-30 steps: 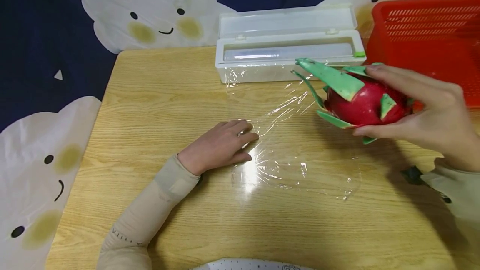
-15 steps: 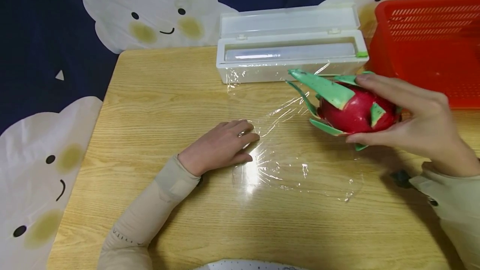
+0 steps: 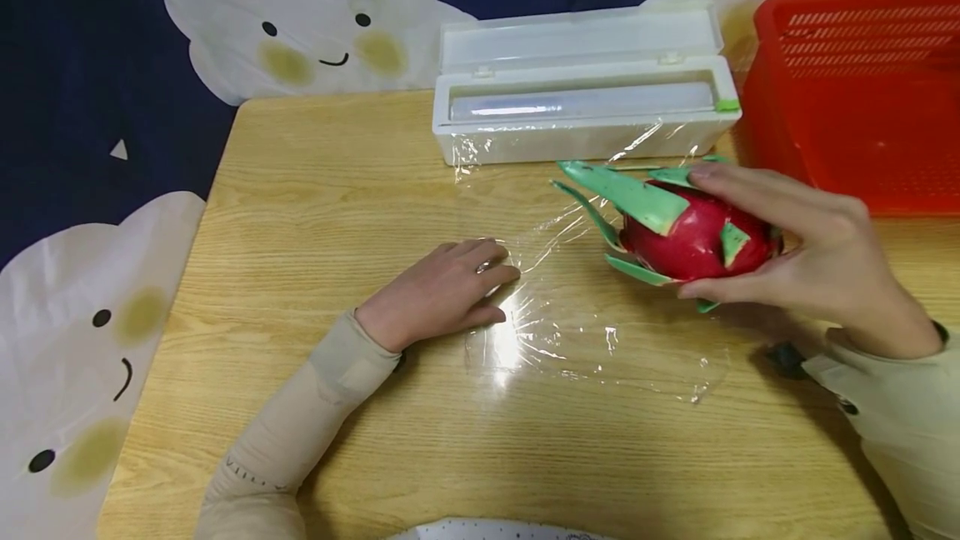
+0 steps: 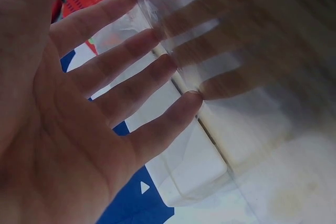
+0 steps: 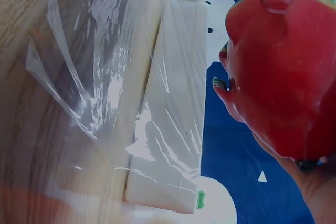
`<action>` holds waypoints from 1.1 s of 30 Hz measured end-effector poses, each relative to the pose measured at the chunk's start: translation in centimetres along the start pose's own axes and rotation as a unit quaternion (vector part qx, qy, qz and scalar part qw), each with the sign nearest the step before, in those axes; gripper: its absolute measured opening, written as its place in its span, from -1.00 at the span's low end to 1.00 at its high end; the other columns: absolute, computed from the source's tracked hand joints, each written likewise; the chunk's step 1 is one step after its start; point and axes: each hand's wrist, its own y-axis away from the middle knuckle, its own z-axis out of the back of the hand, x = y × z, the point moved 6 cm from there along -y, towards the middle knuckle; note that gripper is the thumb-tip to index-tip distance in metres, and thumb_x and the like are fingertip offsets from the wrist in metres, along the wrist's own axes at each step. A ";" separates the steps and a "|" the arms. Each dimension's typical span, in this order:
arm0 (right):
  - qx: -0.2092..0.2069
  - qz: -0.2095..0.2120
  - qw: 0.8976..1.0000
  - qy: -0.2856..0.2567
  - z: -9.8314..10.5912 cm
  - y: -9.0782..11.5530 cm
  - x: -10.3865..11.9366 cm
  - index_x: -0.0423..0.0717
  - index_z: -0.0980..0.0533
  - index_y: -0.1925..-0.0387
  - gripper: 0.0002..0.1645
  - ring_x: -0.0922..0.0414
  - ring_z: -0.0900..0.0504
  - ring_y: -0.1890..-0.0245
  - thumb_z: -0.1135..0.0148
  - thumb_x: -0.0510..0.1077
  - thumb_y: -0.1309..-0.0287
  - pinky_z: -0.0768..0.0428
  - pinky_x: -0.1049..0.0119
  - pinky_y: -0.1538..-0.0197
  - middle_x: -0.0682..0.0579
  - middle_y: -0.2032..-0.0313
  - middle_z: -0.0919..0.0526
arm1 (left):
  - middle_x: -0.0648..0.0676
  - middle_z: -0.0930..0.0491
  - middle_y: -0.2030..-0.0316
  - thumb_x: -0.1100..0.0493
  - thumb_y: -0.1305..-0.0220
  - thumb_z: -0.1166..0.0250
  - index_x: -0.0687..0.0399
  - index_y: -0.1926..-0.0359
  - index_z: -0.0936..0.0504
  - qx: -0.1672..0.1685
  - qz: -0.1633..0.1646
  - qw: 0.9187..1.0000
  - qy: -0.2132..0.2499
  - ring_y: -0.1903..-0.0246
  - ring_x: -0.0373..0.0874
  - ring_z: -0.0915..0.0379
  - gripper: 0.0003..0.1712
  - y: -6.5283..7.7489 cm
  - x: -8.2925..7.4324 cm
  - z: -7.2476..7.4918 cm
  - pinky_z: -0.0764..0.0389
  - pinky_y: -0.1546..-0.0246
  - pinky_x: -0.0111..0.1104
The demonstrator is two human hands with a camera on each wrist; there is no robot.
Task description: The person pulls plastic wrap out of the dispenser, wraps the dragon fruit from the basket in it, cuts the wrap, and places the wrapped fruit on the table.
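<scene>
Grip, right hand (image 3: 825,252): clamped about one end of the dragon fruit, fingers along the top and thumb beneath.
Grip, left hand (image 3: 435,290): palm down, digits extended and somewhat apart, fingertips touching the clear film (image 3: 611,338).
Dragon fruit (image 3: 693,240): one, held above the film, near the front of the white box; glossy red body, lying sideways, with green pointed scales, the longest directed leftward; a small dark stub at one end, seen from the right wrist.
Clear film: drawn from the box across the bench (image 3: 300,190), creased, with radiating wrinkles beside the left thumb; it lies between fruit and wood.
White box (image 3: 573,44): long, hinged lid raised, a roll (image 3: 585,102) inside, green tab (image 3: 727,105) at its right end.
Red basket (image 3: 780,123): slotted plastic, right of the box.
Backdrop (image 3: 97,15): navy cloth, smiling white clouds.
</scene>
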 end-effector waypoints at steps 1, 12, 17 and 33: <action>0.003 0.001 1.000 -0.004 -0.1 0.0 0.0 -0.27 -0.66 -0.14 0.20 0.39 -0.56 -0.33 -0.49 0.60 0.29 -0.43 0.75 -0.25 0.07 -0.24 -0.70 | 0.09 -0.56 -0.25 -0.12 -0.39 -0.36 -0.05 -0.28 -0.58 0.001 0.001 1.000 0.000 -0.25 0.08 -0.54 -0.47 0.0 0.0 0.0 -0.65 -0.22 -0.01; 0.041 0.004 0.999 0.004 -1.3 0.2 0.0 -0.20 -0.68 -0.14 0.16 0.41 -0.51 -0.38 -0.44 0.63 0.26 -0.37 0.76 -0.29 0.36 -0.28 -0.59 | 0.10 -0.54 -0.27 -0.14 -0.39 -0.35 -0.05 -0.29 -0.57 0.010 0.006 1.000 0.000 -0.29 0.09 -0.51 -0.45 0.1 0.1 -0.1 -0.63 -0.26 0.00; 0.057 0.001 0.998 0.013 -2.1 0.6 -0.1 -0.10 -0.68 -0.16 0.13 0.46 -0.47 -0.39 -0.43 0.64 0.26 -0.33 0.75 -0.34 0.17 -0.27 -0.65 | 0.10 -0.55 -0.26 -0.13 -0.39 -0.35 -0.05 -0.28 -0.57 0.001 0.002 1.000 -0.004 -0.28 0.10 -0.52 -0.46 0.1 0.1 0.0 -0.64 -0.24 0.00; 0.087 0.030 0.996 0.018 -4.2 0.7 0.5 0.02 -0.67 -0.20 0.05 0.52 -0.39 -0.41 -0.38 0.64 0.16 -0.28 0.74 -0.40 -0.15 -0.20 -0.72 | 0.08 -0.53 -0.26 -0.16 -0.39 -0.34 -0.06 -0.33 -0.55 0.016 0.011 1.000 -0.004 -0.30 0.08 -0.49 -0.41 0.0 0.1 0.0 -0.62 -0.28 0.01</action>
